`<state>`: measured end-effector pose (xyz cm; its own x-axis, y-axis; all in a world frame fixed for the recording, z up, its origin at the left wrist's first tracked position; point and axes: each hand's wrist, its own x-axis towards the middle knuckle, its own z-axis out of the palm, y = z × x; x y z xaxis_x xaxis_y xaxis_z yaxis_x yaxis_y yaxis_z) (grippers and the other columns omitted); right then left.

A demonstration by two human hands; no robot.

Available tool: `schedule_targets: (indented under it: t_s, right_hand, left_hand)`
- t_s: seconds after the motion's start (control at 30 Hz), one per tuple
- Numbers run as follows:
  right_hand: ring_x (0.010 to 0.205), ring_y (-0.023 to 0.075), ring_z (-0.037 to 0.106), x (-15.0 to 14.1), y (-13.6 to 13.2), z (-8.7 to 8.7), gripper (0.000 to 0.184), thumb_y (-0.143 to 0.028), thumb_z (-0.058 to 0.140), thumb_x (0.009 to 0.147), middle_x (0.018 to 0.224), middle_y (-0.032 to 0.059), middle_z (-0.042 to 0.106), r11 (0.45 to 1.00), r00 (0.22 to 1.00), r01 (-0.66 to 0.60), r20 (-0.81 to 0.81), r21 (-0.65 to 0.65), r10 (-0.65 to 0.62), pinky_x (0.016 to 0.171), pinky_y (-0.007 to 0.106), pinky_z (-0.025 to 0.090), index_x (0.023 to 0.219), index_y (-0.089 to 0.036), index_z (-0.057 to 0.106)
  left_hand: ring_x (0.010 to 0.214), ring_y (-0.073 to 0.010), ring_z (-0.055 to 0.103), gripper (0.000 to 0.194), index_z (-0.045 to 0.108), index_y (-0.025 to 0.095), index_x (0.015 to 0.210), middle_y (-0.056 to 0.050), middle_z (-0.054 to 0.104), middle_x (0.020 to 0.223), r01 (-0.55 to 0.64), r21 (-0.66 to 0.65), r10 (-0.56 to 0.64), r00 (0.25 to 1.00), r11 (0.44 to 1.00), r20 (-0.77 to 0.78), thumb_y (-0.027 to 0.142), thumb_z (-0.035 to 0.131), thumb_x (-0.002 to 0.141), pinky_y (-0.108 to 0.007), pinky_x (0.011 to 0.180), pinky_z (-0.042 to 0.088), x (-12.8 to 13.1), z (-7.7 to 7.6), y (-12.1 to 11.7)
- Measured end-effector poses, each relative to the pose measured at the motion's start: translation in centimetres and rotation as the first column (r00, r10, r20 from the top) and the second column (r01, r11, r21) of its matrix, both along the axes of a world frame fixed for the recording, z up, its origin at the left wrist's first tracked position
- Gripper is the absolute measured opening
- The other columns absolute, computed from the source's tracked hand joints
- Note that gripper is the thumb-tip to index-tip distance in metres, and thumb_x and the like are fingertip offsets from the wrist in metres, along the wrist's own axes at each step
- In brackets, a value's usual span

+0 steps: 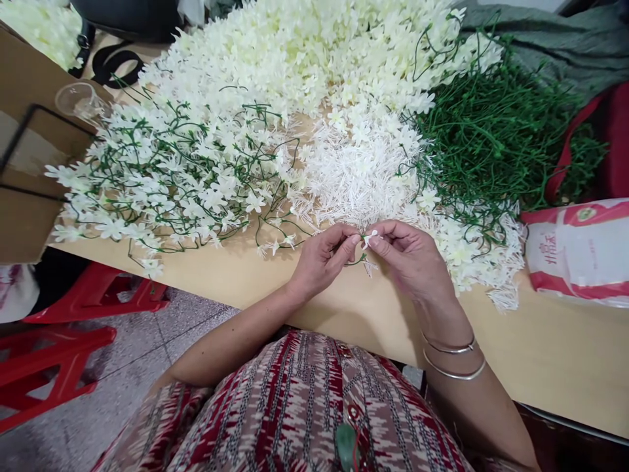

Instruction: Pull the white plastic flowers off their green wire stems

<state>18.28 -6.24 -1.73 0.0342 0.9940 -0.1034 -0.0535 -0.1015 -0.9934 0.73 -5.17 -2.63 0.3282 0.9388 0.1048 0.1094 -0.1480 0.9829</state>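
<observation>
Close together above the table's front part, both my hands work with pinched fingers. My left hand point(326, 257) is closed on a green plastic stem point(362, 259), whose thin end curls out below the fingertips. Between thumb and forefinger, my right hand point(410, 259) pinches a small white artificial flower point(369, 238), which meets the stem's tip; whether it is seated on it I cannot tell. Just beyond my hands lies a heap of thin white stamens point(351, 177). Farther right is a tangled pile of bare green stems point(496, 131).
Flowers on green stems point(187, 174) cover the table's left side. Loose white petals point(304, 46) are heaped at the back. A red and white bag point(580, 252) lies at right, a cardboard box point(29, 144) stands at left, and red stools point(98, 295) are below.
</observation>
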Motion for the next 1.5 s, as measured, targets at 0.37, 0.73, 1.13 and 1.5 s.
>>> schedule_targets:
  t_s: [0.37, 0.73, 1.13, 1.5]
  right_hand:
    - [0.072, 0.014, 0.063, -0.7, 0.2, 0.1, 0.025, -0.044, 0.089, 0.073, 0.089, 0.001, 0.074, 0.996, 0.991, -0.025, -0.135, -0.082, 0.014, 0.064, 0.029, 0.055, 0.077, -0.024, 0.073]
    - [0.071, 0.0138, 0.064, -0.6, 0.4, 0.5, 0.026, -0.042, 0.095, 0.066, 0.074, -0.0016, 0.072, 0.982, 0.974, -0.074, -0.225, -0.174, 0.033, 0.068, 0.028, 0.054, 0.077, -0.028, 0.076]
    - [0.067, 0.0141, 0.063, 0.0, 1.0, 0.8, 0.022, -0.036, 0.092, 0.07, 0.07, -0.0024, 0.068, 0.97, 0.968, -0.155, -0.227, -0.187, 0.111, 0.074, 0.033, 0.058, 0.073, -0.027, 0.072]
    - [0.073, 0.0146, 0.065, 0.5, 0.8, 0.8, 0.024, -0.036, 0.093, 0.069, 0.078, -0.0019, 0.069, 0.953, 0.949, -0.186, -0.296, -0.24, 0.111, 0.071, 0.029, 0.058, 0.084, -0.028, 0.075]
  left_hand:
    - [0.064, -0.011, 0.055, 0.036, 0.063, 0.02, 0.093, 0.002, 0.06, 0.069, 0.045, -0.03, -0.043, 0.998, 0.999, 0.051, 0.053, 0.053, 0.103, -0.025, 0.067, 0.047, -0.1, 0.1, 0.2]
    - [0.066, -0.0114, 0.055, 0.031, 0.063, 0.019, 0.089, 0.001, 0.06, 0.07, 0.058, 0.011, -0.059, 0.997, 0.998, 0.041, 0.044, 0.053, 0.105, -0.026, 0.07, 0.047, -0.1, 0.3, 0.3]
    - [0.065, -0.0108, 0.055, 0.033, 0.062, 0.019, 0.089, 0.001, 0.06, 0.07, 0.081, 0.063, -0.077, 0.996, 0.995, -0.053, 0.044, 0.05, 0.106, -0.025, 0.068, 0.047, -0.1, 0.6, 0.4]
    - [0.066, -0.0112, 0.058, 0.033, 0.059, 0.019, 0.089, 0.001, 0.061, 0.072, 0.057, -0.028, -0.056, 0.998, 0.998, 0.035, 0.048, 0.051, 0.105, -0.026, 0.068, 0.049, 0.4, 0.3, 0.0]
